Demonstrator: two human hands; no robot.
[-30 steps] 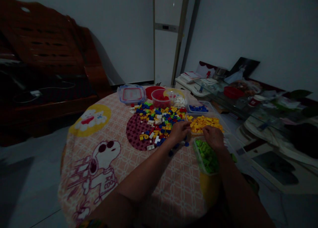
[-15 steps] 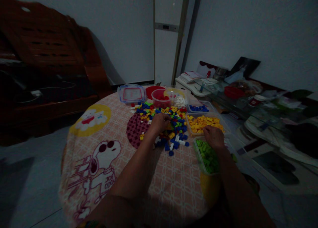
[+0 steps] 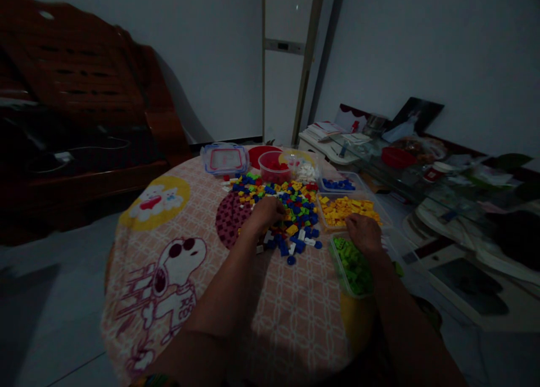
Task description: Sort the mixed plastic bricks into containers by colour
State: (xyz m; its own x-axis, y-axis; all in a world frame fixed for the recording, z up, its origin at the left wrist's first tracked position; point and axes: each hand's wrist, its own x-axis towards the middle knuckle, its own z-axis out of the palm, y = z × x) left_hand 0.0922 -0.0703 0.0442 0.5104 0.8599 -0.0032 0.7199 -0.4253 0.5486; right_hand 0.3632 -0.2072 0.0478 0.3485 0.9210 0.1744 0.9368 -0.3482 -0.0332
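A mixed pile of toy building bricks point(image 3: 301, 210) in several colours lies on the round table. At its near left side is my left hand point(image 3: 266, 212), fingers curled down among the bricks; what they hold, if anything, is hidden. My right hand point(image 3: 363, 230) is closed, over the border between a clear box of yellow bricks point(image 3: 343, 210) and a clear box of green bricks point(image 3: 352, 263). Its fingertips are too dark to show what is in them. Behind the yellow ones stands a box of blue bricks point(image 3: 337, 184).
Toward the back are a round tub of red bricks point(image 3: 275, 176), white bricks point(image 3: 307, 172) in a clear container, and a blue-rimmed clear box point(image 3: 225, 160). A patterned cloth point(image 3: 291, 314) covers the table. To the right stands a cluttered glass-topped table point(image 3: 371, 162); a wooden bench point(image 3: 84, 94) is at left.
My left hand has shifted slightly toward me and left within the pile. My right hand stays almost in the same place, fingers still closed.
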